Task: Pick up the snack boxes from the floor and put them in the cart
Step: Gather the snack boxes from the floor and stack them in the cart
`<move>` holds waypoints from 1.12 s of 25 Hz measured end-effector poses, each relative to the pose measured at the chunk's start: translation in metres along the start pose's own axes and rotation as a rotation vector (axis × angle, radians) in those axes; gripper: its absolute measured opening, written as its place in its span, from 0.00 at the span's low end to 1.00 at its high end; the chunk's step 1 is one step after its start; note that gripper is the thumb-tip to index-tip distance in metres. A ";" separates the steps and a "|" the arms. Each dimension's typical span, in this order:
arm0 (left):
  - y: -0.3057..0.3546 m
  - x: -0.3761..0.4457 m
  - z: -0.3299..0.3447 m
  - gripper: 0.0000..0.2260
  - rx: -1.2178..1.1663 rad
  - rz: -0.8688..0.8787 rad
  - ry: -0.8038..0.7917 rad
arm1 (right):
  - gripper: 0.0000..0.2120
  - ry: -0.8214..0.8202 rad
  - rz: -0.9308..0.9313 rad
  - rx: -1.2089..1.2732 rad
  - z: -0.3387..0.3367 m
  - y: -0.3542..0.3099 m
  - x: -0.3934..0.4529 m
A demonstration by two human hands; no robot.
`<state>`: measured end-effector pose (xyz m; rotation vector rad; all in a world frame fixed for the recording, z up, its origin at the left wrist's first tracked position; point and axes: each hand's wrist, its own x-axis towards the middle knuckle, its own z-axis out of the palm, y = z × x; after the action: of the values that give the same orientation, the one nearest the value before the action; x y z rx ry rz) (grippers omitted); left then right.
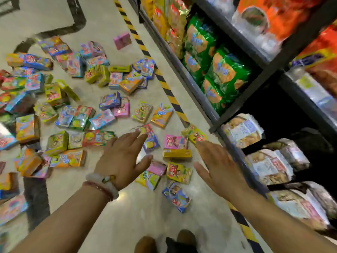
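Several colourful snack boxes lie scattered over the pale floor (113, 30), thickest at the left and middle. My left hand (122, 157), with bracelets at the wrist, reaches forward with straight fingers above a blue and red box (152, 141). My right hand (218, 167) is stretched out flat near a pink box (175, 142), a yellow box (176, 153) and a yellow-red box (195, 134). Both hands hold nothing. Closer to me lie a yellow-red box (178, 172) and a blue box (177, 197). No cart is in view.
A dark shelf unit (215, 117) with bagged snacks, green bags (218, 70) among them, runs along the right. Yellow-black hazard tape (164, 83) marks the floor beside it. My shoes (164, 241) show at the bottom edge.
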<state>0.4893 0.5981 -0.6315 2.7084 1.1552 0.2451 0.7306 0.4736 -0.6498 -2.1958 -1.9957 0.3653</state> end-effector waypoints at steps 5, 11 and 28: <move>-0.049 -0.003 0.189 0.25 0.020 -0.028 -0.080 | 0.20 -0.246 -0.049 0.028 0.186 0.053 0.035; -0.100 0.001 0.352 0.34 0.216 0.245 -0.363 | 0.33 -0.557 0.013 -0.098 0.339 0.096 0.089; -0.090 -0.002 0.258 0.24 -0.139 -0.011 -0.315 | 0.28 -0.520 0.290 0.351 0.278 0.075 0.057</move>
<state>0.4825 0.6304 -0.9027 2.5031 1.0205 -0.0970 0.7297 0.5084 -0.9413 -2.3080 -1.6242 1.3317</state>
